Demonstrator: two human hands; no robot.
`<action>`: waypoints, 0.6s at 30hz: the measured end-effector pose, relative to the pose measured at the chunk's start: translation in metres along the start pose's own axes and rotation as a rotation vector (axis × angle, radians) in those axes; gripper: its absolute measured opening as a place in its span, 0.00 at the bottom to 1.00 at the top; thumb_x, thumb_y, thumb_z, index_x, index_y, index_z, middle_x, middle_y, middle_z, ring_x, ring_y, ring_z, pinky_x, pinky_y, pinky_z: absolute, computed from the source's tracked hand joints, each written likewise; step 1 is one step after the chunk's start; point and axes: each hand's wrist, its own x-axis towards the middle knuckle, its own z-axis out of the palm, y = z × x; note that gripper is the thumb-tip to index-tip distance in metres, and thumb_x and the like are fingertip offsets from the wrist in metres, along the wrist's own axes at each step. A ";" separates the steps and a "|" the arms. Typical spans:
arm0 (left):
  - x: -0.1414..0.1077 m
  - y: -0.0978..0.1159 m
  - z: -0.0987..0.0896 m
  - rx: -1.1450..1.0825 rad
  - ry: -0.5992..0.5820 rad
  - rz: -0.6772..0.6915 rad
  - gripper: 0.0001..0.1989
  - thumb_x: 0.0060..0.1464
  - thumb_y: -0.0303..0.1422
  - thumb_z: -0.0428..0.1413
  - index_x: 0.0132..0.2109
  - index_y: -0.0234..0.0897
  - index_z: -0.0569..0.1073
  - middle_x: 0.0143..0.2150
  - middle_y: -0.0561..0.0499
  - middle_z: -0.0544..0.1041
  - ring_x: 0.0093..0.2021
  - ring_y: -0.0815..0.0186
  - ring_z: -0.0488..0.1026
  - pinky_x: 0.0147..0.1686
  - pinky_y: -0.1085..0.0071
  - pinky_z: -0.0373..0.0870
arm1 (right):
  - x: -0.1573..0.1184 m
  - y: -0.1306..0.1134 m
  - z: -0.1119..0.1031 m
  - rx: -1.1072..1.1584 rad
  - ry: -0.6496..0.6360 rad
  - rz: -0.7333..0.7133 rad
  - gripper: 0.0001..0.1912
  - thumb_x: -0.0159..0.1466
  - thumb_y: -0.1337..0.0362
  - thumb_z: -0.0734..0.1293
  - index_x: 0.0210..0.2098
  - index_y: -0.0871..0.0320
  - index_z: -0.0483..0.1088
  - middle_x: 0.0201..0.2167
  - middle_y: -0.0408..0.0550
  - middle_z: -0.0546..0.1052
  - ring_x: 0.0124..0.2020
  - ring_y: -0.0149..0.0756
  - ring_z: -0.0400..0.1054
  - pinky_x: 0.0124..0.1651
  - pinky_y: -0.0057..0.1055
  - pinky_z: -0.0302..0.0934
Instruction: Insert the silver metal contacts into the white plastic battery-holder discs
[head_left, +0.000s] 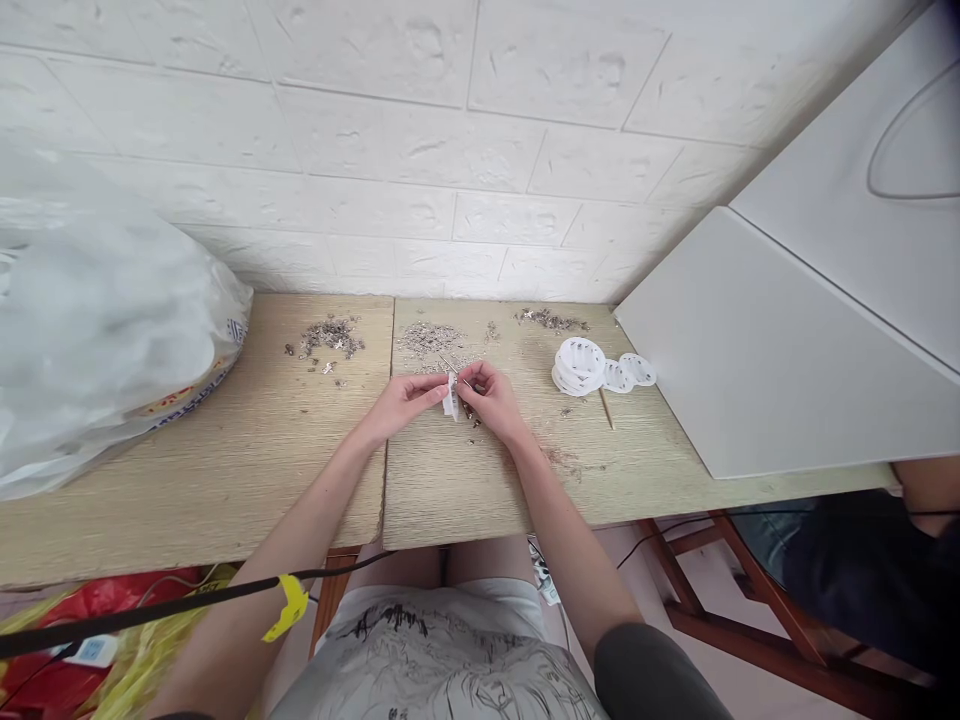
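A small white plastic piece [451, 404] stands on edge above the table, between the person's two hands near the middle of the view. The left hand [409, 402] grasps it, pinching it between thumb and fingers. The right hand [491, 402], just beside it, has its fingertips drawn together around a thin rod [448, 366], whose end points up and to the left past the piece; exactly how the rod meets the plastic is too small to tell. A few small dark bits [475, 426] lie below the right fingers. Just beyond the hands spreads a heap of tiny silvery parts [431, 338]. A darker metallic heap [330, 337] lies farther left, across the seam in the wood-grain table [450, 490], and another small-parts heap [553, 320] lies to the right, near the wall. Right of the hands, white plastic rings [580, 352] are stacked, with more flat ones beside them and a slim brown stick [606, 408] jutting out from under the stack. A bulging white plastic bag [105, 330] fills the table's left end; a large white panel [810, 350] slants across the right. Behind runs a white brick-patterned wall [360, 140]. Below the table's front edge, a black cable [187, 597] carries a yellow tag [286, 608], and at far right part of another person [862, 580] shows beside a reddish wooden frame [720, 640].
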 end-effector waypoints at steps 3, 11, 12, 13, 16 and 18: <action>0.000 0.000 0.000 0.002 -0.004 0.002 0.27 0.46 0.48 0.63 0.48 0.34 0.79 0.50 0.43 0.78 0.53 0.52 0.74 0.57 0.57 0.66 | 0.000 -0.001 0.000 0.011 0.005 0.019 0.14 0.54 0.55 0.70 0.32 0.56 0.66 0.25 0.39 0.68 0.22 0.26 0.60 0.23 0.26 0.57; -0.001 0.005 0.001 0.019 -0.009 0.030 0.23 0.48 0.49 0.61 0.44 0.36 0.80 0.45 0.45 0.81 0.51 0.53 0.74 0.55 0.59 0.68 | 0.000 -0.004 -0.001 0.059 0.042 0.033 0.11 0.52 0.61 0.69 0.31 0.56 0.65 0.24 0.39 0.67 0.23 0.27 0.60 0.24 0.25 0.57; -0.001 0.005 0.001 0.022 -0.007 0.029 0.24 0.48 0.49 0.61 0.45 0.36 0.80 0.45 0.45 0.81 0.51 0.53 0.74 0.54 0.59 0.68 | 0.000 -0.003 -0.002 0.057 0.041 0.030 0.10 0.52 0.61 0.69 0.30 0.56 0.65 0.25 0.39 0.67 0.23 0.27 0.61 0.24 0.25 0.57; -0.001 0.005 0.001 0.027 -0.006 0.028 0.24 0.48 0.49 0.60 0.45 0.36 0.80 0.45 0.45 0.81 0.51 0.54 0.74 0.54 0.60 0.68 | 0.000 -0.003 -0.002 0.053 0.034 0.028 0.10 0.52 0.61 0.69 0.30 0.56 0.65 0.25 0.40 0.68 0.24 0.27 0.61 0.25 0.25 0.57; -0.001 0.004 0.001 0.032 -0.010 0.035 0.25 0.49 0.51 0.59 0.45 0.35 0.80 0.44 0.45 0.81 0.51 0.53 0.74 0.54 0.60 0.68 | 0.000 -0.002 -0.002 0.039 0.010 0.030 0.10 0.52 0.60 0.69 0.31 0.57 0.65 0.26 0.40 0.68 0.23 0.26 0.60 0.24 0.25 0.56; -0.001 0.004 0.001 0.031 -0.013 0.044 0.24 0.49 0.51 0.59 0.44 0.36 0.80 0.44 0.45 0.81 0.51 0.53 0.74 0.54 0.60 0.68 | 0.000 -0.002 -0.001 0.035 0.009 0.027 0.11 0.52 0.60 0.69 0.31 0.57 0.65 0.26 0.40 0.68 0.23 0.26 0.60 0.23 0.24 0.56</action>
